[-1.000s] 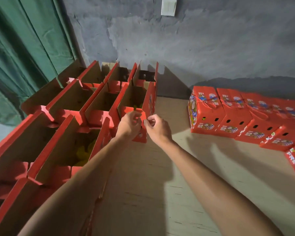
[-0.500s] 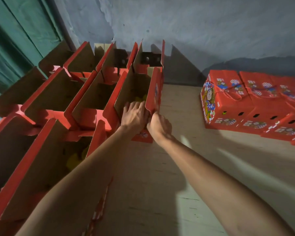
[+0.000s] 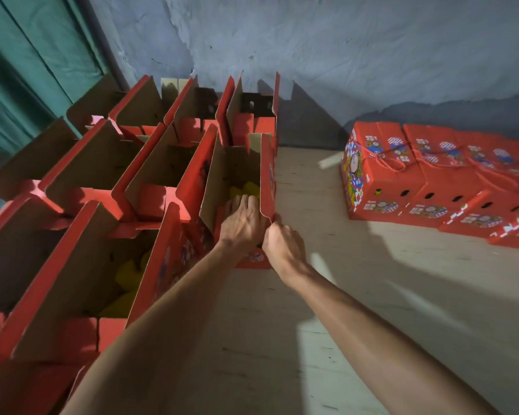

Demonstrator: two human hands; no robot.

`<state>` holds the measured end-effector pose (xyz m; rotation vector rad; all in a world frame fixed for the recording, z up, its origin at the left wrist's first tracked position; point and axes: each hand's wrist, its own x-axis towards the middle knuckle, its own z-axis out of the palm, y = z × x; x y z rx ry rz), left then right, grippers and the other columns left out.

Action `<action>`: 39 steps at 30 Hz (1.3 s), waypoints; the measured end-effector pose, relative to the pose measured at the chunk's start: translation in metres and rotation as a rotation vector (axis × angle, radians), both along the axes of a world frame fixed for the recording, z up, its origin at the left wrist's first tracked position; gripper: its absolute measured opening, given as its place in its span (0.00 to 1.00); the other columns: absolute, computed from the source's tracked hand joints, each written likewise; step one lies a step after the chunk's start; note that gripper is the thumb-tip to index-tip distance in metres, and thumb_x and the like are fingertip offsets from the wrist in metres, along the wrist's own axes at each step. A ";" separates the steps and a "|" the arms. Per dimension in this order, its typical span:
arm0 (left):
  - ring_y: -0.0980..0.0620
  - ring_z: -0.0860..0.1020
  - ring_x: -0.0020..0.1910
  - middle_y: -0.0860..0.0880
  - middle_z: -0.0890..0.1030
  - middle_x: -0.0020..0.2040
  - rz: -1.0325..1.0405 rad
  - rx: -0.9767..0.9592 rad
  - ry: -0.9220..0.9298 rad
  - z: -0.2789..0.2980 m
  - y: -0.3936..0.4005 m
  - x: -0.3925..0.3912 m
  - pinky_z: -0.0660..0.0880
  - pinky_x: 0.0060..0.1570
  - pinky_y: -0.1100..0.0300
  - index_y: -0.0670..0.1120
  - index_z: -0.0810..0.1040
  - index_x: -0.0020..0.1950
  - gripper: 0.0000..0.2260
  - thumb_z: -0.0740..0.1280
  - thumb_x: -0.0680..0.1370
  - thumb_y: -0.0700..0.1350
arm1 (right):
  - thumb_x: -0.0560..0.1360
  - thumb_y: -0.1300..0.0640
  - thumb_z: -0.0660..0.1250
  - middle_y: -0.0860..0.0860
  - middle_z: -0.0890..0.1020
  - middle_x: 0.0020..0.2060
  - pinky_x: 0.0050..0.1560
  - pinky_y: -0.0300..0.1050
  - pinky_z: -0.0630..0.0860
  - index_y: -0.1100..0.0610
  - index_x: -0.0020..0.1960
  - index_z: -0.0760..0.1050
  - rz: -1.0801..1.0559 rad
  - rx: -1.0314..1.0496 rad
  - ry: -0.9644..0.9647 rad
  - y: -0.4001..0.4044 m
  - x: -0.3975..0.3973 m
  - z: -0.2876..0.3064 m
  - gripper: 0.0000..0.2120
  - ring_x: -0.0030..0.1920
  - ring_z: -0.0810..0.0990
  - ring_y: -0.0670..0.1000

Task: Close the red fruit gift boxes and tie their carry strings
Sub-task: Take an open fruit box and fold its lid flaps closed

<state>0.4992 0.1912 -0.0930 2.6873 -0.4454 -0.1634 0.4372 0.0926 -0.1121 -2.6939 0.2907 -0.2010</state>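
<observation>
An open red fruit gift box stands at the right end of the group, its tall flaps upright and yellow fruit showing inside. My left hand reaches over the near end flap into the box, fingers fairly straight and pressing down. My right hand grips the near corner of the right side flap from outside. Several closed red boxes with tied red strings sit in a row at the right.
Several more open red boxes with upright flaps fill the left side, some with yellow fruit. All stand on a pale wooden surface. A grey wall is behind and a green curtain hangs at the left.
My view has come closer and lower over the box. My left hand has moved from the flap edge down into the box; my right hand stays on the right flap corner.
</observation>
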 end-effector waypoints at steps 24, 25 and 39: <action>0.40 0.78 0.59 0.43 0.79 0.60 -0.130 -0.128 0.090 0.014 -0.049 -0.259 0.72 0.59 0.49 0.47 0.71 0.67 0.20 0.62 0.82 0.58 | 0.85 0.56 0.60 0.55 0.86 0.50 0.51 0.54 0.82 0.56 0.68 0.72 -0.107 0.081 0.091 -0.041 -0.276 0.016 0.13 0.47 0.86 0.58; 0.40 0.80 0.58 0.43 0.80 0.61 -0.171 -0.103 0.073 0.017 -0.052 -0.265 0.75 0.56 0.50 0.46 0.71 0.69 0.21 0.63 0.82 0.57 | 0.85 0.56 0.59 0.55 0.86 0.49 0.50 0.54 0.83 0.56 0.68 0.72 -0.107 0.096 0.078 -0.043 -0.286 0.017 0.13 0.46 0.86 0.58; 0.42 0.83 0.46 0.45 0.84 0.54 -0.163 0.007 0.015 0.055 -0.134 -0.406 0.77 0.39 0.51 0.45 0.74 0.65 0.13 0.58 0.85 0.50 | 0.84 0.55 0.59 0.56 0.86 0.46 0.46 0.51 0.82 0.58 0.60 0.79 -0.158 0.060 0.080 -0.137 -0.405 0.036 0.12 0.44 0.85 0.60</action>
